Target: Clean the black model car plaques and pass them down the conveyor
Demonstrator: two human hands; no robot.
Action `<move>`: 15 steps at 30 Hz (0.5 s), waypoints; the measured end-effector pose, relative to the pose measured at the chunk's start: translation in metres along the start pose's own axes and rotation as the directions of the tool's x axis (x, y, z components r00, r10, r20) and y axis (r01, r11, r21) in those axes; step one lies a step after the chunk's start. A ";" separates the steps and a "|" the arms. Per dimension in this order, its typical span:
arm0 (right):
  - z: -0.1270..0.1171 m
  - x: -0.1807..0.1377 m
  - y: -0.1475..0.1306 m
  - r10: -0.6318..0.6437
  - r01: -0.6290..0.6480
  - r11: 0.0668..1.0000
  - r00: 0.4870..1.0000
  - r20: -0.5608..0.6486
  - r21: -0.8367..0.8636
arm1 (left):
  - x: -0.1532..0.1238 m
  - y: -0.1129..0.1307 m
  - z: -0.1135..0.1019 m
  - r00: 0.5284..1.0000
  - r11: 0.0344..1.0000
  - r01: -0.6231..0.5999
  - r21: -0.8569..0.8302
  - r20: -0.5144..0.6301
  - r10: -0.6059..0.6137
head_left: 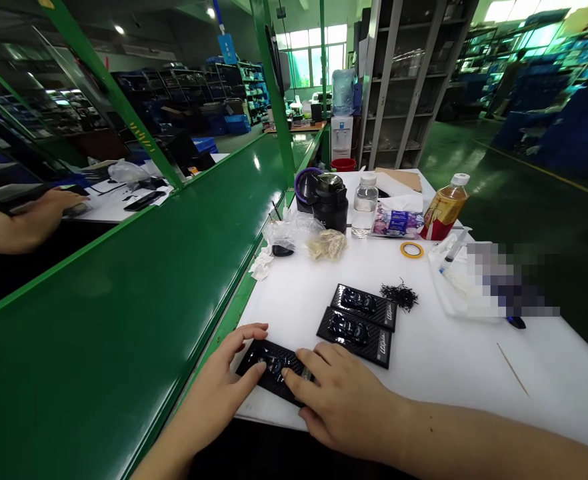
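A dark, glossy model car on a black carbon-patterned base lies near the table's front left edge. My left hand grips it from the left, with the thumb on the near side and the fingers curved round the far edge. From the right, my right hand presses bent fingers on the car and the lettered end of its base, hiding part of it. Just beyond my right hand lie two similar pieces: a nearer model car and a farther model car, their bases lettered "Utopia".
A heap of black slivers lies beside the farther base. Behind stand a black jug, a clear bottle and a drink bottle. Yellow tape and a thin stick lie rightward. A green partition borders the left.
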State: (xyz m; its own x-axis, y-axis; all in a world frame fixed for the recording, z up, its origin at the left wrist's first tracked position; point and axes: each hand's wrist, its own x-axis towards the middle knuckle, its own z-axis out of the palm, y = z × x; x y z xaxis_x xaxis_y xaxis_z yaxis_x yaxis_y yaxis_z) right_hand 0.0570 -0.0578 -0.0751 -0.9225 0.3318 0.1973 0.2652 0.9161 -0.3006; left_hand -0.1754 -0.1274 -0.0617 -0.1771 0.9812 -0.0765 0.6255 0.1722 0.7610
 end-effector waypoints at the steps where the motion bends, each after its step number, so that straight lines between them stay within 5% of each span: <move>1: 0.000 0.000 0.001 -0.004 0.004 1.000 1.000 0.000 -0.001 | -0.001 -0.001 -0.003 0.998 0.998 -0.036 0.048 0.044 0.034; 7: -0.001 -0.001 0.006 -0.026 0.026 1.000 1.000 0.002 -0.009 | -0.002 -0.005 -0.009 0.968 0.947 -0.197 0.253 0.202 0.148; 11: -0.001 -0.003 0.008 -0.059 0.059 0.998 0.998 -0.011 -0.009 | 0.003 -0.008 -0.011 0.979 0.933 -0.170 0.317 0.166 0.121; 15: -0.008 -0.007 0.014 -0.132 0.130 0.990 0.990 -0.049 -0.046 | -0.008 -0.025 -0.035 0.988 0.904 -0.141 0.404 0.109 0.106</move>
State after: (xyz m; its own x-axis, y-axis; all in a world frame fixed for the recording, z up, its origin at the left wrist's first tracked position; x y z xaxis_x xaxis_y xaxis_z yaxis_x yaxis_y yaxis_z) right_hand 0.0698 -0.0455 -0.0735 -0.9345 0.2184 0.2812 0.1557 0.9609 -0.2290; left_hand -0.2157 -0.1429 -0.0577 -0.0263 0.9975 -0.0652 0.8972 0.0523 0.4385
